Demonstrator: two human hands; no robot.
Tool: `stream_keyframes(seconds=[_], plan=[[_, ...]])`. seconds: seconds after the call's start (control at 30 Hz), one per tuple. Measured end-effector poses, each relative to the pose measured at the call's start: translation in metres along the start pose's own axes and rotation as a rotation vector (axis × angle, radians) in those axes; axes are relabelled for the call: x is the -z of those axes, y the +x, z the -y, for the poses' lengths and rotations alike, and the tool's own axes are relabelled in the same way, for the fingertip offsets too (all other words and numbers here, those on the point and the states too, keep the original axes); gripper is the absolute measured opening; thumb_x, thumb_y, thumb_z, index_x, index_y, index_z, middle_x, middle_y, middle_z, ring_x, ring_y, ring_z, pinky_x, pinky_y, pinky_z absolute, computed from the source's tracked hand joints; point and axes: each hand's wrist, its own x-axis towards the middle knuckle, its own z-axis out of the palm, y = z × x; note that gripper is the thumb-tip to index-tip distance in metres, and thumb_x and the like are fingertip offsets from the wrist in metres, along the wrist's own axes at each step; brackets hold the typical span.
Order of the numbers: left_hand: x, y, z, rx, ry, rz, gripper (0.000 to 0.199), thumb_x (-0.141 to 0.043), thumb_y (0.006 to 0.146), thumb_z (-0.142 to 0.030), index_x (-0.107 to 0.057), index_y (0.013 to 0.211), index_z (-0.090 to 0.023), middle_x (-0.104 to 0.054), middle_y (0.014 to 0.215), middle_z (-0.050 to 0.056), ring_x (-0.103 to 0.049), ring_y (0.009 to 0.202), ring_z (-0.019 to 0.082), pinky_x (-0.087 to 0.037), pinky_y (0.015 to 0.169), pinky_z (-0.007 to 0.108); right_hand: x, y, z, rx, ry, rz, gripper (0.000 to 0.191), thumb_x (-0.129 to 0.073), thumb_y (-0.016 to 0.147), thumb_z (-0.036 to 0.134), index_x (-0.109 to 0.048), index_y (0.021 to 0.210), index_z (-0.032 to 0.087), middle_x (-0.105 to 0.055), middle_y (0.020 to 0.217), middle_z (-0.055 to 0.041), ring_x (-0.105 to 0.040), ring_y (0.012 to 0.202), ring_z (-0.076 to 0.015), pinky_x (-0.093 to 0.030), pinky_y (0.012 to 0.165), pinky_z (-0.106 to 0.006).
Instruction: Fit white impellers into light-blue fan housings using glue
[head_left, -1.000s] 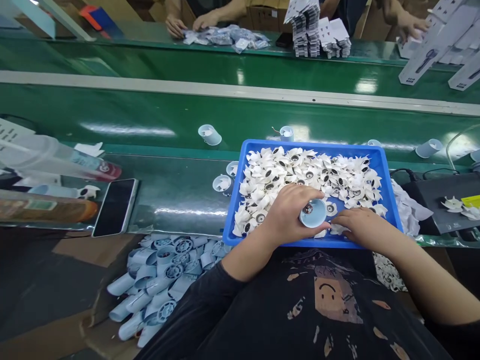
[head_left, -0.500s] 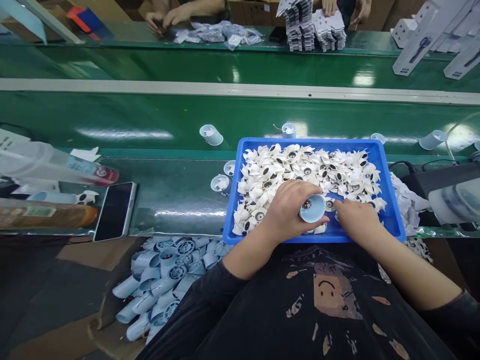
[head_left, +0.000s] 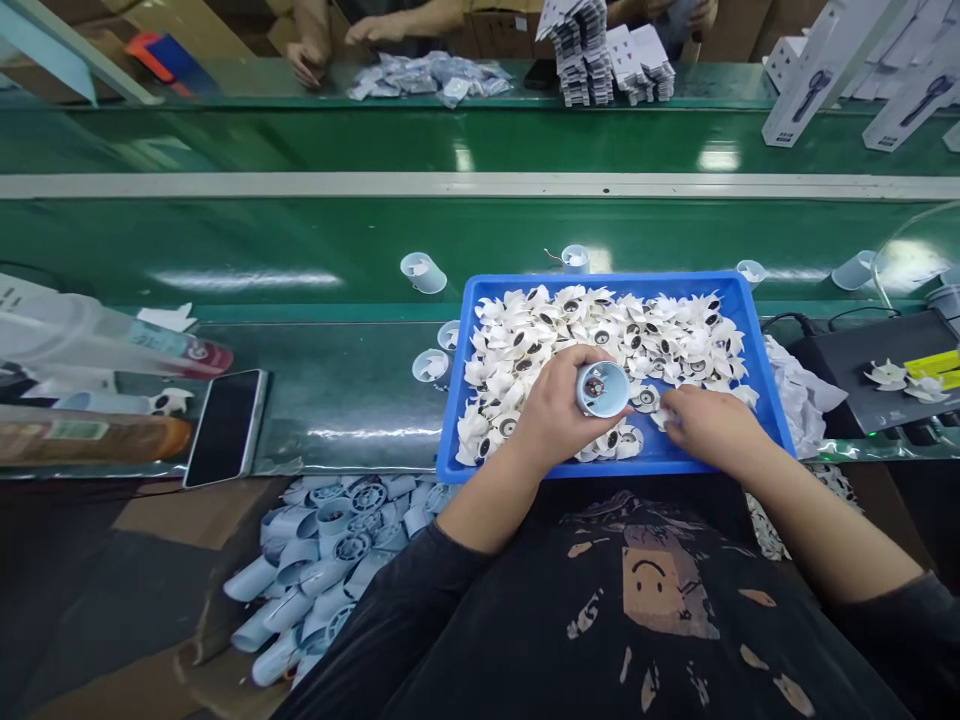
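Observation:
My left hand point(head_left: 559, 410) is wrapped round a light blue cylindrical housing point(head_left: 604, 390), its open end facing up toward me with small parts and wiring inside. My right hand point(head_left: 701, 425) is closed over the right part of the blue tray point(head_left: 766, 400), pinching a white fan blade point(head_left: 663, 416) by its edge. Below and around both hands, the tray holds a heap of white fan blades point(head_left: 570, 310) with dark round hubs. A bit of bare blue tray floor shows between the hands.
More blue housings stand on the bench point(head_left: 345, 390) left of the tray. Others, such as a tilted housing point(head_left: 424, 272), sit behind it. A phone point(head_left: 225, 428) and bottles point(head_left: 97, 435) lie left. A box of blue housings point(head_left: 330, 560) is below. Co-workers' hands point(head_left: 307, 62) show across the bench.
My right hand has drawn a fan blade partly into view. The housing in my left hand now opens more toward me. The camera view has shifted slightly, and the co-workers' hands have moved.

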Motion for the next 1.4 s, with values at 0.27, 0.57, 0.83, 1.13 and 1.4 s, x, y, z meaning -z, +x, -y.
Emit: stream_keyframes(seconds=[0.27, 0.57, 0.83, 1.13, 1.4], plan=[[0.004, -0.002, -0.021, -0.107, 0.167, 0.237, 0.045, -0.066, 0.073, -0.026, -0.054, 0.116, -0.020, -0.071, 0.112, 0.009, -0.068, 0.103, 0.027, -0.051, 0.091, 0.043, -0.002, -0.022, -0.006, 0.322, 0.782, -0.048, 0.051, -0.027, 0.089, 0.049, -0.046, 0.117, 0.011, -0.061, 0.079, -0.0093, -0.060, 0.063, -0.0169, -0.051, 0.060, -0.031], [-0.010, -0.011, -0.033, -0.249, 0.295, 0.165, 0.023, -0.054, 0.090, -0.033, -0.053, 0.108, -0.019, -0.072, 0.096, 0.008, -0.068, 0.090, 0.024, -0.052, 0.083, 0.039, 0.004, -0.045, 0.027, 0.541, 0.161, -0.599, 0.014, -0.057, 0.092, 0.023, -0.070, 0.096, 0.018, -0.060, 0.092, -0.0079, -0.058, 0.081, -0.0169, -0.046, 0.070, -0.029], [-0.011, -0.018, -0.033, -0.210, 0.355, 0.029, 0.022, -0.053, 0.089, -0.026, -0.051, 0.109, -0.019, -0.070, 0.096, 0.008, -0.067, 0.091, 0.023, -0.054, 0.085, 0.038, -0.005, -0.028, 0.032, 0.596, 0.147, -0.685, 0.013, -0.066, 0.089, 0.026, -0.074, 0.099, 0.022, -0.050, 0.081, -0.0038, -0.050, 0.072, -0.0135, -0.038, 0.062, -0.024], [-0.010, -0.020, -0.035, -0.171, 0.364, 0.072, 0.021, -0.053, 0.085, -0.020, -0.050, 0.106, -0.021, -0.070, 0.095, 0.007, -0.066, 0.090, 0.022, -0.055, 0.081, 0.038, -0.004, -0.019, 0.036, 0.521, 0.245, -0.475, 0.005, -0.074, 0.082, 0.023, -0.072, 0.081, 0.019, -0.048, 0.077, -0.0014, -0.049, 0.070, -0.0112, -0.035, 0.061, -0.023], [-0.004, -0.020, -0.028, -0.182, 0.317, 0.082, 0.025, -0.058, 0.088, -0.030, -0.052, 0.112, -0.022, -0.071, 0.099, 0.007, -0.068, 0.094, 0.023, -0.055, 0.085, 0.039, -0.003, -0.023, 0.032, 0.606, 0.260, -0.544, 0.011, -0.065, 0.089, 0.026, -0.074, 0.092, 0.019, -0.049, 0.083, -0.0044, -0.051, 0.075, -0.0143, -0.041, 0.066, -0.026]])
